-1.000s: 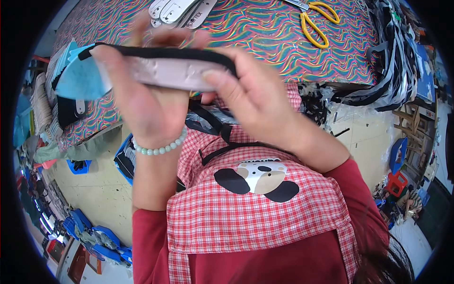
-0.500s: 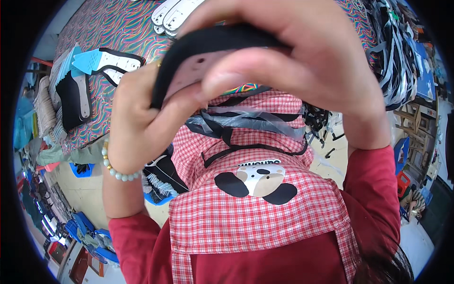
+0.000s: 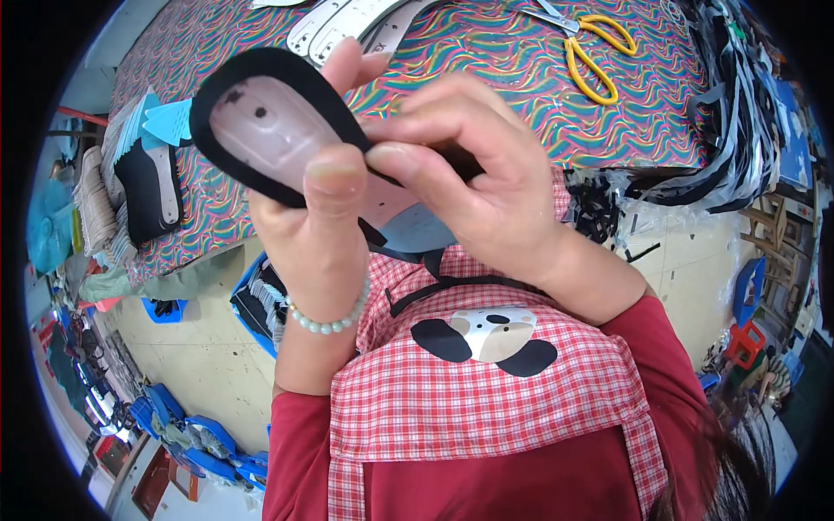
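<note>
In front of me, above my checked apron, I hold up an insole [image 3: 274, 126] with a translucent pinkish face and a wide black band [image 3: 228, 178] round its rim. My left hand [image 3: 308, 243], with a beaded bracelet at the wrist, grips it from below, thumb across the narrow middle and fingertips showing behind the far edge. Thumb and forefinger of my right hand [image 3: 486, 165] pinch the black band at the insole's right edge. Toward my body the insole's pale blue end [image 3: 413, 233] shows partly, the rest covered by my hands.
Yellow-handled scissors [image 3: 595, 52] lie on the wavy-patterned cloth [image 3: 486, 52] on the table. Several white insole pieces [image 3: 347, 22] lie at the far side. Stacked black and grey pieces [image 3: 152, 187] stand at the left. Black and clear strips [image 3: 734, 113] hang over the right edge.
The insole has moved lower and to the left, and its face now turns toward me. My right hand has come down and in, pinching the black band. The scissors have come into view.
</note>
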`<state>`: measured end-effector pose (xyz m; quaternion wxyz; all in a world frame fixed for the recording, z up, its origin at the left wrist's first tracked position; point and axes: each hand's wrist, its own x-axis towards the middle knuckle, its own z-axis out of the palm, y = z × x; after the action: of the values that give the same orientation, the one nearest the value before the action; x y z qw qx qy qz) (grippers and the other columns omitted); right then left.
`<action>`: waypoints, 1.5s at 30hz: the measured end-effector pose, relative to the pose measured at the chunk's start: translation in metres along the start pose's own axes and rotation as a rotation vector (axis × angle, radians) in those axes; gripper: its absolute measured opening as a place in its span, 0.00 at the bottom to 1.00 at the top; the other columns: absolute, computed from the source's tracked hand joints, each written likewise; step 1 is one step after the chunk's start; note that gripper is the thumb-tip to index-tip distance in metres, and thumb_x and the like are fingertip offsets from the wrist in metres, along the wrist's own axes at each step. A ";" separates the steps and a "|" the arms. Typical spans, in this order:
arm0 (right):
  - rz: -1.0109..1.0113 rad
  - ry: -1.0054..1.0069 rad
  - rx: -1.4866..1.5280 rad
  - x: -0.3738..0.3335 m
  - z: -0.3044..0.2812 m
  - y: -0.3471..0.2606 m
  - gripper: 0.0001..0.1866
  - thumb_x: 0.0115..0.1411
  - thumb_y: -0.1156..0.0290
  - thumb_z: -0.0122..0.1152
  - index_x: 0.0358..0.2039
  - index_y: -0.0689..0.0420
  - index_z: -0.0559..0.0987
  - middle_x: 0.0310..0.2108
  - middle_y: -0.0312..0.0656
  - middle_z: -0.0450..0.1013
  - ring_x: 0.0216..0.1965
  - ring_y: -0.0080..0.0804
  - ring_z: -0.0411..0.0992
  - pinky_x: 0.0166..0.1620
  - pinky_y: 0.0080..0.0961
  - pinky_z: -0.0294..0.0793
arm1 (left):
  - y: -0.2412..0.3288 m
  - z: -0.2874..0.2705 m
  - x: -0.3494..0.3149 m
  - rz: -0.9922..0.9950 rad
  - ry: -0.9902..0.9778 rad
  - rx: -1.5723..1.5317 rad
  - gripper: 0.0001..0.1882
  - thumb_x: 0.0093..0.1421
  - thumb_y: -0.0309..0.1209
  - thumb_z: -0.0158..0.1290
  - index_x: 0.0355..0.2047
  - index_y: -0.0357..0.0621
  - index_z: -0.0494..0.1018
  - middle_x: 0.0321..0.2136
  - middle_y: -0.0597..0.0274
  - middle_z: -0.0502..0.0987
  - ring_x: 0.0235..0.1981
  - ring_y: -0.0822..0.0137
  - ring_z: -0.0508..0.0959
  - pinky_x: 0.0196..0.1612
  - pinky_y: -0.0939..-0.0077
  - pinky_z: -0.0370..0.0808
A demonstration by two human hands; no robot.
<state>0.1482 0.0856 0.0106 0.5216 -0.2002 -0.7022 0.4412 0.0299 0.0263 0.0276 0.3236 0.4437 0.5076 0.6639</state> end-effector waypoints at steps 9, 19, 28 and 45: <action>-0.039 -0.259 -0.240 -0.007 -0.026 0.004 0.07 0.49 0.72 0.68 0.30 0.55 0.80 0.28 0.39 0.73 0.30 0.33 0.74 0.30 0.26 0.74 | -0.010 -0.015 0.003 -0.128 -0.037 -0.245 0.24 0.66 0.49 0.45 0.41 0.37 0.73 0.33 0.55 0.74 0.35 0.63 0.73 0.44 0.69 0.71; 0.050 -0.291 -0.277 -0.004 -0.026 -0.004 0.09 0.56 0.68 0.63 0.30 0.61 0.75 0.27 0.41 0.72 0.27 0.36 0.72 0.29 0.27 0.71 | -0.003 0.002 0.010 -0.132 -0.018 -0.183 0.20 0.63 0.42 0.53 0.36 0.32 0.74 0.35 0.53 0.78 0.36 0.67 0.78 0.40 0.74 0.74; 0.305 -0.356 -0.078 -0.031 -0.028 0.012 0.11 0.62 0.65 0.55 0.35 0.60 0.80 0.27 0.45 0.74 0.28 0.39 0.73 0.32 0.31 0.71 | -0.004 -0.008 -0.012 -0.162 0.138 -0.109 0.12 0.64 0.30 0.51 0.38 0.29 0.73 0.28 0.53 0.79 0.30 0.61 0.81 0.35 0.72 0.77; 0.041 -0.298 -0.360 -0.015 -0.086 0.081 0.12 0.61 0.72 0.56 0.46 0.57 0.78 0.47 0.41 0.75 0.47 0.36 0.73 0.51 0.27 0.70 | -0.026 -0.134 -0.010 -0.774 -0.221 -0.410 0.19 0.62 0.33 0.49 0.50 0.33 0.67 0.41 0.49 0.74 0.36 0.66 0.75 0.34 0.76 0.74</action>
<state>0.2180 0.1525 -0.0592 0.3590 -0.2368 -0.8346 0.3442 -0.0891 -0.0272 -0.0122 0.6815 0.2163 0.4564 0.5296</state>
